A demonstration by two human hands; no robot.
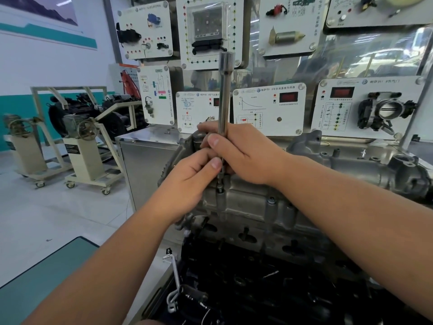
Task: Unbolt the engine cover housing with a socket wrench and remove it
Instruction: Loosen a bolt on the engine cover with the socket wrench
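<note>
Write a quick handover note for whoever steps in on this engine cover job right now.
Left hand: pinches the wrench's lower end, just above a bolt.
Right hand: grips the wrench, which stands upright over that bolt.
Cover: still sits on the engine.
Another bolt is still in, to the right.
Done: wrench placed over the bolt.
Left: undo the bolts, lift the cover off.

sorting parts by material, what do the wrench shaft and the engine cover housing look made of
Wrench shaft: looks like polished, likely chromed steel, with bright mirror-like highlights. Engine cover housing: seems cast aluminium or a similar alloy, dull grey and slightly rough, with moulded ribs and bosses.
</note>
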